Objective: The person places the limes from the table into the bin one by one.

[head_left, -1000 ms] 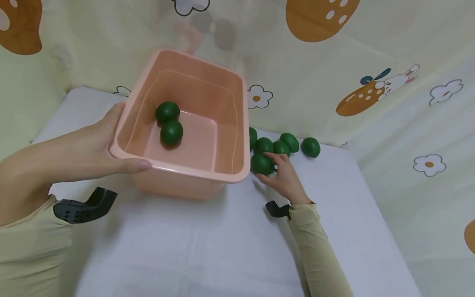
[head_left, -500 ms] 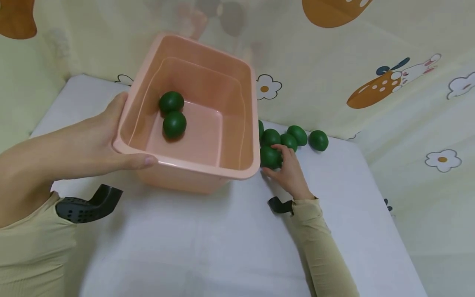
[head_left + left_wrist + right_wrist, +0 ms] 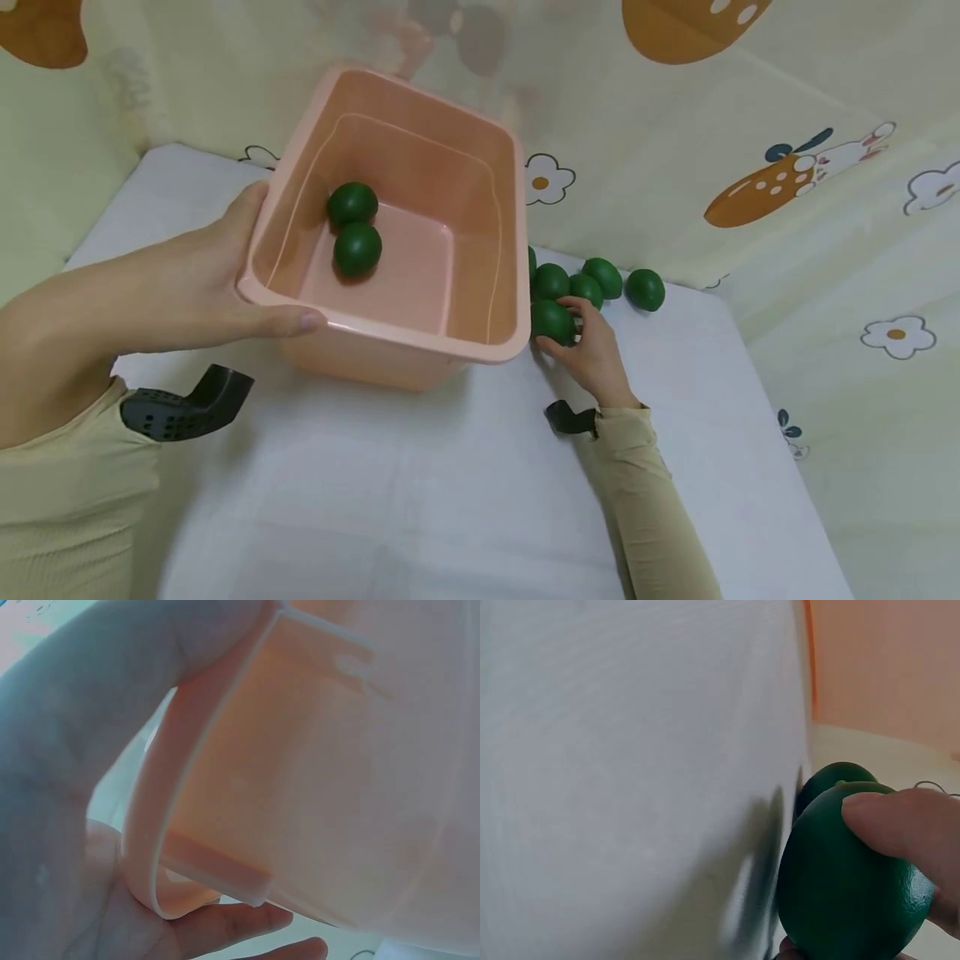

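A pink plastic bin (image 3: 390,333) is tilted toward me above the white table, and two green limes (image 3: 357,250) lie inside it. My left hand (image 3: 202,287) grips its near left corner, thumb over the rim and fingers underneath; the left wrist view shows the bin's outer wall (image 3: 330,802) close up. To the right of the bin, my right hand (image 3: 594,354) holds a lime (image 3: 552,322) between thumb and fingers. In the right wrist view the thumb presses on that lime (image 3: 847,877). Whether it is off the table cannot be told.
Several more limes (image 3: 602,277) lie at the table's back edge, just beyond the right hand; one is partly hidden by the bin. A patterned curtain (image 3: 630,142) hangs behind the table (image 3: 420,500) and along its right side.
The head view has shifted slightly, so bin and limes appear farther right and higher. My right hand stays at the same lime; my left hand keeps its grip on the bin.
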`<control>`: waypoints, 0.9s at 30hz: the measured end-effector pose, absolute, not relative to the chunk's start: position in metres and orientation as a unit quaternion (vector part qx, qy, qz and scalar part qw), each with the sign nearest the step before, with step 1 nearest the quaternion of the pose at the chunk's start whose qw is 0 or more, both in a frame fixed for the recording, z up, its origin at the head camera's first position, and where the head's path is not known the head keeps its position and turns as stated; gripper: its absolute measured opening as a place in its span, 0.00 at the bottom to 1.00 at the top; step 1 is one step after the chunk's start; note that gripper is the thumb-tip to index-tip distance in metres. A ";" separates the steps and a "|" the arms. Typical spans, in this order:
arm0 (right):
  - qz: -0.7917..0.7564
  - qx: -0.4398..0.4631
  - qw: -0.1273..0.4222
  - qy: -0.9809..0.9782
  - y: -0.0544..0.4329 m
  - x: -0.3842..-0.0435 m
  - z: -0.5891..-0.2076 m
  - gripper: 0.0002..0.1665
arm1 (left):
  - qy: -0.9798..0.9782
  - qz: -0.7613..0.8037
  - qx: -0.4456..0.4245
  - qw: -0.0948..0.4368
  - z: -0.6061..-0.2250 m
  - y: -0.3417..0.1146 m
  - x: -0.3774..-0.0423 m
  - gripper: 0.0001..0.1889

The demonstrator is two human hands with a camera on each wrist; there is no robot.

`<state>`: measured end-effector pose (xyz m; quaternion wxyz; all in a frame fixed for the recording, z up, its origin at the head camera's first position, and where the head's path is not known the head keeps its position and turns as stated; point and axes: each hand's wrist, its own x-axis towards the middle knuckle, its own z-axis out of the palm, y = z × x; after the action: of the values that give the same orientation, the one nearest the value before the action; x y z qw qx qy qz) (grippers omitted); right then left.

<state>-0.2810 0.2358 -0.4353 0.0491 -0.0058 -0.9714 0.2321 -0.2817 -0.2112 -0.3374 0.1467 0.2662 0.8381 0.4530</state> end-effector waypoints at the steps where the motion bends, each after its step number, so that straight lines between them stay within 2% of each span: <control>1: 0.233 -0.002 0.053 -0.971 0.236 -0.280 -0.434 0.38 | 0.837 0.455 0.269 0.145 -0.338 -0.211 -0.281 0.53; 8: 0.242 -0.005 0.081 -0.967 0.239 -0.277 -0.426 0.37 | 0.828 0.466 0.270 0.157 -0.335 -0.209 -0.282 0.51; 17: 0.255 -0.015 0.091 -0.962 0.232 -0.271 -0.414 0.36 | 0.827 0.470 0.259 0.165 -0.336 -0.213 -0.281 0.50; 27: 0.271 -0.019 0.113 -0.956 0.224 -0.262 -0.397 0.36 | 0.839 0.455 0.242 0.176 -0.335 -0.214 -0.282 0.53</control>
<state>-0.2619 0.2243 -0.3969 0.1135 -0.0193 -0.9558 0.2706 -0.2817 -0.2143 -0.3347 0.1762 0.2425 0.8386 0.4548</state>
